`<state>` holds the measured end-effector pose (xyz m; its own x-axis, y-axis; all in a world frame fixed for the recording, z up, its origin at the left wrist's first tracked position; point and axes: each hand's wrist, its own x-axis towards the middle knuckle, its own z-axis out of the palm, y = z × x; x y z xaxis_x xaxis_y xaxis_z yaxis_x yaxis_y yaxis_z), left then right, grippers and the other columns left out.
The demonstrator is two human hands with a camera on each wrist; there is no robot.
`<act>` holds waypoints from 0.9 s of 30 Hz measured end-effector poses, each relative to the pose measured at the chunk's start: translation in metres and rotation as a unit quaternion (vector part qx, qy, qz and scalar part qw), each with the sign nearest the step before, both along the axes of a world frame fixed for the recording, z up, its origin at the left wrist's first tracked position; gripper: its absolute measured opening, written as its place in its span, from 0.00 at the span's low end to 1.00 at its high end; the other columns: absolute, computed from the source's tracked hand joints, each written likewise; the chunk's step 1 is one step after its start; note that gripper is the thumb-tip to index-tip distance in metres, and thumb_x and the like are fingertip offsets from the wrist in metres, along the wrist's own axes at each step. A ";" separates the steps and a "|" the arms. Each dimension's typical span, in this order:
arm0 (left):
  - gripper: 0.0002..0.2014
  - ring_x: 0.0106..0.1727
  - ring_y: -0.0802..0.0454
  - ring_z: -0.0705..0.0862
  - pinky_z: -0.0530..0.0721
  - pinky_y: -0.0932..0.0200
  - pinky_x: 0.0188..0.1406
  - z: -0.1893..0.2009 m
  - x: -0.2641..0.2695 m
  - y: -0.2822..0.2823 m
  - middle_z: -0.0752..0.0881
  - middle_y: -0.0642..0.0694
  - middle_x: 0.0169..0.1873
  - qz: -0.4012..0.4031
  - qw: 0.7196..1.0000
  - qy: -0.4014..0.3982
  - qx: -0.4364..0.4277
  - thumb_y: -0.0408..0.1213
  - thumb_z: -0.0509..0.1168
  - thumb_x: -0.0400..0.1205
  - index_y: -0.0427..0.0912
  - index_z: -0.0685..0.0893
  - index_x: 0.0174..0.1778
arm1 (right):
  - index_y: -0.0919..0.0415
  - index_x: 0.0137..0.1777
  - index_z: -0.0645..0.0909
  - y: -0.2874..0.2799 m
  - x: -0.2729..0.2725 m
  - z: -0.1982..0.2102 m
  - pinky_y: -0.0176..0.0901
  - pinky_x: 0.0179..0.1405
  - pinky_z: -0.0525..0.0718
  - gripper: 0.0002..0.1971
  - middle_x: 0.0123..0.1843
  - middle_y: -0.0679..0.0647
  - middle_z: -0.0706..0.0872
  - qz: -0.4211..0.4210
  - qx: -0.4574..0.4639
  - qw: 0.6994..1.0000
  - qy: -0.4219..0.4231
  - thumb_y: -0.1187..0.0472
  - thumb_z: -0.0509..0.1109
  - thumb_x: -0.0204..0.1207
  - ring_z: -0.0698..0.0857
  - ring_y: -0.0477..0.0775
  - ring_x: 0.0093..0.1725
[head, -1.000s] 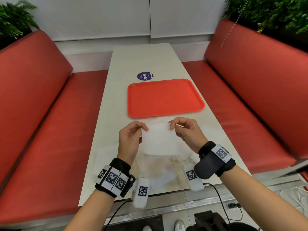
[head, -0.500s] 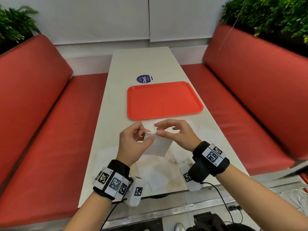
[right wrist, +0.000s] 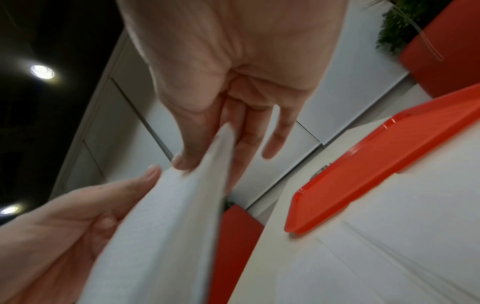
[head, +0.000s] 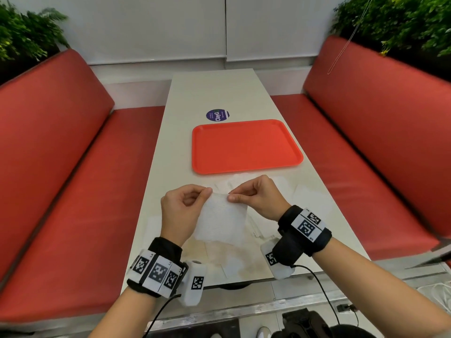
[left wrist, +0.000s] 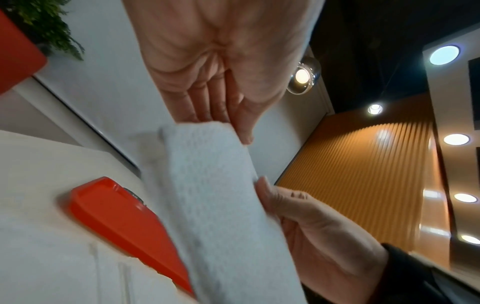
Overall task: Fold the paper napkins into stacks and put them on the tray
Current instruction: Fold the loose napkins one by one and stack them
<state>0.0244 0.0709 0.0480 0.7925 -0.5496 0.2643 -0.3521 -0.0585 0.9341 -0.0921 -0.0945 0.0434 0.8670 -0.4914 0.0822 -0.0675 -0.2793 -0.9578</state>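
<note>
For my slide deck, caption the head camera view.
Both hands, left hand and right hand, pinch a white napkin before the empty orange tray.

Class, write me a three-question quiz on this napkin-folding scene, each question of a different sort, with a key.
1. True or false: folded napkins already lie on the tray.
2. Which holds the lifted napkin? A left hand only; B right hand only; C both.
3. Fill in: the round sticker lies on the table just ___ the tray.

Key: 1 false; 2 C; 3 beyond.
</note>
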 end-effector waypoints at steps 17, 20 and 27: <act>0.18 0.41 0.49 0.85 0.80 0.69 0.40 -0.056 0.067 0.089 0.86 0.48 0.38 0.069 0.985 0.041 0.151 0.28 0.73 0.77 0.52 0.80 0.56 | 0.59 0.40 0.88 0.090 0.099 -0.065 0.28 0.30 0.77 0.09 0.27 0.44 0.79 -0.006 0.071 0.993 0.091 0.61 0.85 0.63 0.76 0.39 0.24; 0.09 0.46 0.50 0.80 0.74 0.67 0.45 -0.069 0.079 0.091 0.86 0.49 0.45 0.092 0.973 0.006 0.213 0.30 0.74 0.77 0.47 0.87 0.49 | 0.56 0.45 0.91 0.096 0.108 -0.073 0.23 0.34 0.76 0.11 0.36 0.51 0.85 -0.006 0.007 0.993 0.120 0.60 0.85 0.63 0.79 0.43 0.31; 0.13 0.45 0.50 0.78 0.81 0.54 0.52 -0.093 0.083 0.087 0.80 0.44 0.48 0.066 0.958 -0.040 0.276 0.31 0.75 0.76 0.40 0.87 0.56 | 0.58 0.51 0.89 0.100 0.118 -0.090 0.21 0.33 0.73 0.14 0.41 0.48 0.83 -0.007 -0.068 0.978 0.199 0.62 0.83 0.66 0.78 0.39 0.33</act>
